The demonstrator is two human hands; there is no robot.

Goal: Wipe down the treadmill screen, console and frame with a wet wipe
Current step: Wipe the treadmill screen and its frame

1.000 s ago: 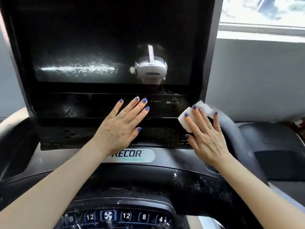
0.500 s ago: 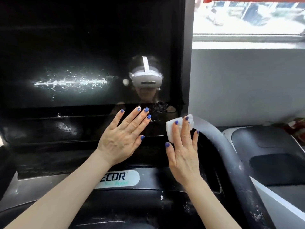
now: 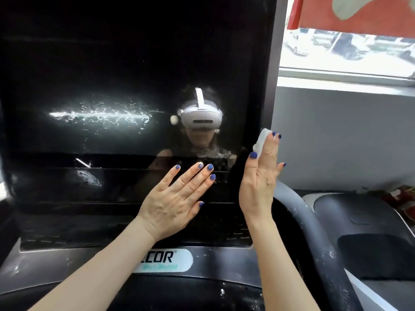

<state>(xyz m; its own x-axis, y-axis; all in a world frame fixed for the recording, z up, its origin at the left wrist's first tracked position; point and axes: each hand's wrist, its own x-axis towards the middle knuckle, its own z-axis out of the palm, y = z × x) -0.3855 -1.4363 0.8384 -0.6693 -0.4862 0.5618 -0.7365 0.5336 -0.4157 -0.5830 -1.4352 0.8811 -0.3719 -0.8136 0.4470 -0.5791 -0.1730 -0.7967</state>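
The black treadmill screen (image 3: 112,63) fills the upper left, with wet streaks and a reflection on its glass. My left hand (image 3: 177,198) lies flat, fingers spread, on the panel below the screen. My right hand (image 3: 261,176) is turned edge-on at the screen's right border and presses a folded white wet wipe (image 3: 261,140) against that edge with its fingertips. The console (image 3: 67,263) with its white logo label runs beneath both wrists. A grey curved frame bar (image 3: 314,243) sweeps down at the right.
A grey wall (image 3: 336,135) and a bright window (image 3: 348,55) stand behind the screen at right. A neighbouring machine's dark shell (image 3: 363,221) sits at the right edge, with something red behind it. White specks dot the console and bar.
My right hand has lifted with the wipe from the base of the frame bar up to the screen's right edge. The view has tilted upward. My left hand stays flat on the panel.
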